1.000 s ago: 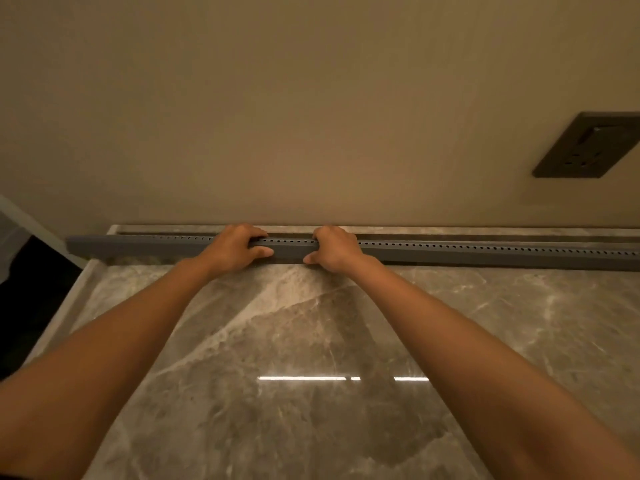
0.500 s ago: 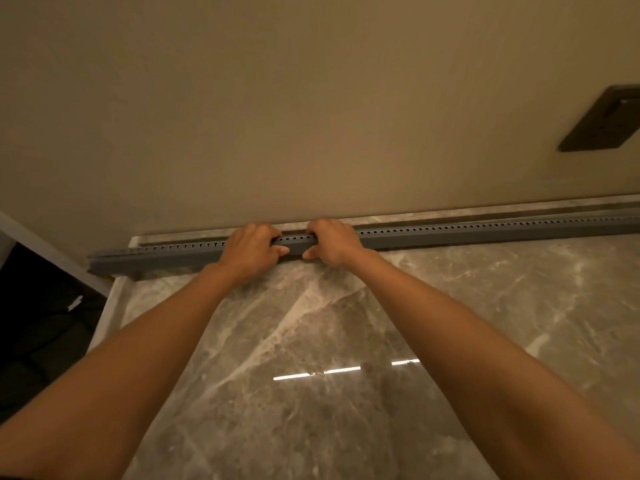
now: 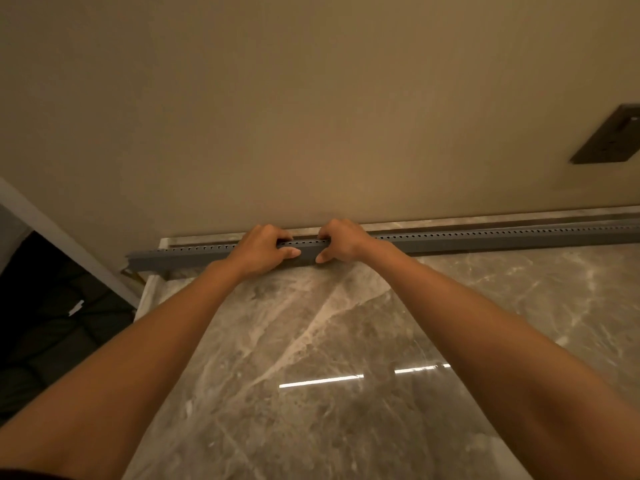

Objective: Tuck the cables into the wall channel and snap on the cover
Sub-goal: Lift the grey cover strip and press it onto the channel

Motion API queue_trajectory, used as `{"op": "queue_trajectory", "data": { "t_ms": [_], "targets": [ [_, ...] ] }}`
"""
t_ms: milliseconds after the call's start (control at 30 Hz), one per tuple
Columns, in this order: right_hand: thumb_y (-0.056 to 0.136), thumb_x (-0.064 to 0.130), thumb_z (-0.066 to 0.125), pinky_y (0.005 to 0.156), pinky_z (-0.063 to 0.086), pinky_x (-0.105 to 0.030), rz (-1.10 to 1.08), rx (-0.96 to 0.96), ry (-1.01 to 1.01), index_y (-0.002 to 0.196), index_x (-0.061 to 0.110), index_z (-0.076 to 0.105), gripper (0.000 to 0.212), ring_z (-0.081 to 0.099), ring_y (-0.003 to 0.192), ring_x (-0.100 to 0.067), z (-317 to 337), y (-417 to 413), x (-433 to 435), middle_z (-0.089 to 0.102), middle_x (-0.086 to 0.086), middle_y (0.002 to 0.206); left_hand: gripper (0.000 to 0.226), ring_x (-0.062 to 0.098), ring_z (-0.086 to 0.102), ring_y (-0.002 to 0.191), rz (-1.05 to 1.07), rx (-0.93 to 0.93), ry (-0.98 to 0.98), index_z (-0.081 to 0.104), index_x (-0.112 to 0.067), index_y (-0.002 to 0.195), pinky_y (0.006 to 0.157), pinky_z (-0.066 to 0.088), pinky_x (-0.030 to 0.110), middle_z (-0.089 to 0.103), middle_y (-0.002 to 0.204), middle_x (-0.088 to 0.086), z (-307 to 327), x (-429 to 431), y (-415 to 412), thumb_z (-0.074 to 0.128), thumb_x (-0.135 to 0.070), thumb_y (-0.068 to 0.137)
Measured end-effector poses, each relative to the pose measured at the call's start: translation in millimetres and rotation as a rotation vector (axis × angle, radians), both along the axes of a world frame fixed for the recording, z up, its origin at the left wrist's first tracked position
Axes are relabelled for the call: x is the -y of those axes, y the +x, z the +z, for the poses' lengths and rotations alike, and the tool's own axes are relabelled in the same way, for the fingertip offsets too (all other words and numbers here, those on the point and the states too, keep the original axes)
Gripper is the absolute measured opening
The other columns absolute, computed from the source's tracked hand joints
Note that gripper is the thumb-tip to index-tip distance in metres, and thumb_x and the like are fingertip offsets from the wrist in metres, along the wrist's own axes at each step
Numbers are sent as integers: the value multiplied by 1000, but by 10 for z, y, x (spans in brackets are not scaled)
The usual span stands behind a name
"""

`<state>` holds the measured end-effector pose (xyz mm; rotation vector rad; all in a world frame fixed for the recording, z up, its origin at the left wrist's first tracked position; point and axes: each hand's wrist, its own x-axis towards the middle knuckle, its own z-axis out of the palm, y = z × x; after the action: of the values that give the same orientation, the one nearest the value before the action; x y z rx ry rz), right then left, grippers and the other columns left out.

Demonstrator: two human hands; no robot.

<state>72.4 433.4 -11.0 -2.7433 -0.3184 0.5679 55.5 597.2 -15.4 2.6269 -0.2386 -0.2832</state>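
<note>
A long grey channel (image 3: 485, 239) with a row of small holes along its top runs along the foot of the beige wall, at the back edge of a marble surface. My left hand (image 3: 261, 249) grips it from the front, fingers over the top and thumb on the front face. My right hand (image 3: 341, 240) grips it the same way just to the right, a short gap apart. The channel's left end (image 3: 138, 261) juts past the marble's left edge. No cables are visible; whether a cover is on the channel cannot be told.
The glossy marble surface (image 3: 346, 341) fills the foreground and reflects a strip light. A dark wall socket plate (image 3: 609, 140) sits on the wall at the upper right. A dark gap (image 3: 52, 323) with a white frame edge drops off at the left.
The view has swung and tilted, so the channel now slopes up to the right. Both hands stay clamped on the channel, close together, with the left thumb shifted slightly.
</note>
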Motion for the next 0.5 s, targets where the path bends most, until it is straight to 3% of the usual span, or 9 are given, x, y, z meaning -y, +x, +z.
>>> {"op": "queue_trajectory", "data": {
  "t_ms": [133, 267, 333, 500],
  "targets": [
    [86, 28, 67, 72, 40, -33, 58, -11, 51, 110, -2, 62, 39, 59, 98, -32, -21, -28, -304, 65, -21, 113, 39, 29, 62, 103, 62, -50, 13, 65, -4, 116, 87, 49, 37, 69, 114, 15, 59, -346, -43, 67, -29, 85],
    [86, 28, 67, 67, 34, -29, 82, -17, 73, 101, -4, 62, 35, 51, 84, -26, -10, -50, -588, 63, -22, 98, 36, 30, 64, 95, 82, -76, 68, 67, -7, 112, 74, 44, 33, 71, 104, 17, 79, -652, -53, 67, -29, 84],
    [86, 29, 67, 67, 34, -29, 90, -14, 72, 97, 1, 61, 31, 54, 86, -28, -15, -47, -680, 60, -19, 95, 33, 30, 64, 93, 56, -57, 109, 68, -9, 110, 73, 44, 33, 71, 101, 16, 56, -706, -66, 67, -29, 84],
    [85, 31, 68, 70, 36, -30, 100, 50, 40, 111, 3, 61, 40, 59, 103, -34, -47, -43, -723, 65, -19, 115, 30, 30, 63, 99, 43, 35, 167, 67, -13, 108, 83, 50, 40, 71, 106, 14, 1, -691, -89, 65, -31, 84]
  ]
}}
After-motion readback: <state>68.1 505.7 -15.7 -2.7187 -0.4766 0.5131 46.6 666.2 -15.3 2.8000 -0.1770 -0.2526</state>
